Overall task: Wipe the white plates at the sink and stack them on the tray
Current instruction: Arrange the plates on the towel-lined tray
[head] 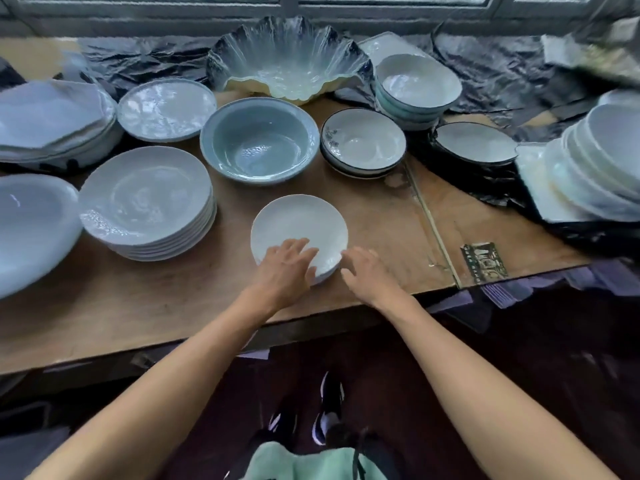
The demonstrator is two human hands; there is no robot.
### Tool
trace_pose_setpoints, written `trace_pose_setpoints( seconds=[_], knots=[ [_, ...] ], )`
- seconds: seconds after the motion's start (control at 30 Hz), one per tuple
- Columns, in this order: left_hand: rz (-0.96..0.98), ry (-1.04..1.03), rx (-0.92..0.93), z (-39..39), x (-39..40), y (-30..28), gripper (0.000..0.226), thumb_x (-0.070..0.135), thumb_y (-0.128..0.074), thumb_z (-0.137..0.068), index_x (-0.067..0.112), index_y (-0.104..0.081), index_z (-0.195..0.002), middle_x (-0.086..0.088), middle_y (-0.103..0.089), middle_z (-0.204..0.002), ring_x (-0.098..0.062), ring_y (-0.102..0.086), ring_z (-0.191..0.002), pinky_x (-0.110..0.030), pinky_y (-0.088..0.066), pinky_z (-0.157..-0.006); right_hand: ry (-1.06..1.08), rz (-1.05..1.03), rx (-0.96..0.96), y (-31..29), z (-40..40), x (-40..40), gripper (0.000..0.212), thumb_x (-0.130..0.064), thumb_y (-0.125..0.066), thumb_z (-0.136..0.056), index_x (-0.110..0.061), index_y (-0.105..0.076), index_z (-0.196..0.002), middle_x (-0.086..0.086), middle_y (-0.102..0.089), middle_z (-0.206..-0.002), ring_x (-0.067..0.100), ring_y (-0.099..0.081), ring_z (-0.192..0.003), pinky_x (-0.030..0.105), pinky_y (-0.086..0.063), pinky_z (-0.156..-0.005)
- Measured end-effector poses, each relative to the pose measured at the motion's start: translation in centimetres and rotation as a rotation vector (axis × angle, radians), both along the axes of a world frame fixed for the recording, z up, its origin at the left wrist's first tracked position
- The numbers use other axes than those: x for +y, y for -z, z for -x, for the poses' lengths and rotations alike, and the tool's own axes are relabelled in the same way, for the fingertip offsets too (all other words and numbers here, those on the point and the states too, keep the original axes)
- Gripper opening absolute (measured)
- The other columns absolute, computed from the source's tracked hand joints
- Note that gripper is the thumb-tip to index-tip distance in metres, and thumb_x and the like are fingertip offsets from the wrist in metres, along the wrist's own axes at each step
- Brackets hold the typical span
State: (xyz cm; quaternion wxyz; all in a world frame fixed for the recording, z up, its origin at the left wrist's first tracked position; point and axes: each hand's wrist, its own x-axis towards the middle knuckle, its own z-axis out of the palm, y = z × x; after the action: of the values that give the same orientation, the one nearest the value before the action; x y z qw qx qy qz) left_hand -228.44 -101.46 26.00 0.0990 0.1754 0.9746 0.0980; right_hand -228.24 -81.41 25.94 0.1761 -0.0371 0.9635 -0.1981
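Observation:
A small white plate (299, 223) lies on the wooden table (138, 306), on top of at least one more plate of its kind. My left hand (285, 268) rests on its near rim with the fingers spread over the plate. My right hand (367, 271) hovers just right of the rim, fingers loosely curled and holding nothing. A stack of several larger white plates (145, 199) stands to the left. A pale green cloth (311, 462) sits at the bottom of the view near my body.
A grey-blue bowl (259, 140) sits behind the small plate, with dark-rimmed bowls (363, 142) to its right. A scalloped glass bowl (287, 60) stands at the back. More stacks of white dishes (595, 168) crowd the right and left ends. The table's front edge is close to me.

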Motion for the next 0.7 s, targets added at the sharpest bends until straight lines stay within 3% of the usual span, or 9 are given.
trace_pose_setpoints(
  seconds=[0.1, 0.17, 0.23, 0.37, 0.6, 0.7],
  knots=[
    [-0.016, 0.108, 0.017, -1.0, 1.3, -0.6, 0.037, 0.037, -0.044, -0.103, 0.022, -0.059, -0.134, -0.005, -0.061, -0.135, -0.029, -0.056, -0.119, -0.044, -0.043, -0.092, 0.036, -0.046, -0.015, -0.9, -3.0, 1.2, 0.048, -0.03, -0.051, -0.1, -0.023, -0.046, -0.147, -0.002, -0.046, -0.152, 0.025, -0.042, -0.139, 0.044, -0.036, -0.114],
    [0.008, 0.214, 0.043, -1.7, 2.6, -0.9, 0.028, 0.033, -0.044, -0.101, 0.02, -0.064, -0.117, -0.004, -0.067, -0.114, -0.027, -0.059, -0.103, -0.038, -0.038, -0.078, 0.109, -0.052, 0.014, -1.5, -5.6, 2.4, 0.046, -0.032, -0.052, -0.1, -0.024, -0.048, -0.146, -0.001, -0.049, -0.151, 0.025, -0.046, -0.136, 0.043, -0.039, -0.112],
    [0.011, 0.306, 0.058, -2.6, 4.3, -1.4, 0.021, 0.028, -0.046, -0.097, 0.019, -0.063, -0.106, -0.005, -0.067, -0.107, -0.029, -0.06, -0.101, -0.038, -0.039, -0.077, 0.185, -0.077, 0.026, -1.9, -8.6, 4.0, 0.044, -0.034, -0.052, -0.1, -0.025, -0.051, -0.143, -0.001, -0.053, -0.146, 0.026, -0.05, -0.132, 0.045, -0.044, -0.106],
    [-0.021, 0.517, 0.064, -5.2, 9.5, -2.5, 0.034, 0.03, -0.047, -0.097, 0.019, -0.063, -0.125, -0.004, -0.067, -0.121, -0.03, -0.059, -0.115, -0.044, -0.047, -0.096, 0.394, -0.119, 0.013, -2.2, -16.0, 8.0, 0.043, -0.035, -0.053, -0.1, -0.025, -0.052, -0.142, 0.001, -0.055, -0.144, 0.028, -0.053, -0.129, 0.046, -0.046, -0.104],
    [0.022, 0.91, 0.02, -14.8, 22.5, -4.3, 0.035, 0.035, -0.048, -0.099, 0.02, -0.057, -0.13, -0.006, -0.061, -0.132, -0.032, -0.057, -0.122, -0.047, -0.048, -0.097, 0.769, -0.143, 0.034, -2.0, -32.5, 15.0, 0.037, -0.031, -0.053, -0.1, -0.022, -0.057, -0.136, -0.001, -0.058, -0.139, 0.027, -0.053, -0.126, 0.042, -0.048, -0.1],
    [0.038, 1.084, 0.012, -21.7, 28.0, -4.1, 0.045, 0.038, -0.046, -0.101, 0.022, -0.051, -0.142, -0.004, -0.057, -0.143, -0.029, -0.053, -0.13, -0.047, -0.045, -0.103, 0.941, -0.124, 0.036, -1.4, -41.4, 16.9, 0.035, -0.027, -0.053, -0.1, -0.022, -0.06, -0.134, -0.002, -0.058, -0.138, 0.026, -0.054, -0.125, 0.04, -0.049, -0.1]
  ],
)
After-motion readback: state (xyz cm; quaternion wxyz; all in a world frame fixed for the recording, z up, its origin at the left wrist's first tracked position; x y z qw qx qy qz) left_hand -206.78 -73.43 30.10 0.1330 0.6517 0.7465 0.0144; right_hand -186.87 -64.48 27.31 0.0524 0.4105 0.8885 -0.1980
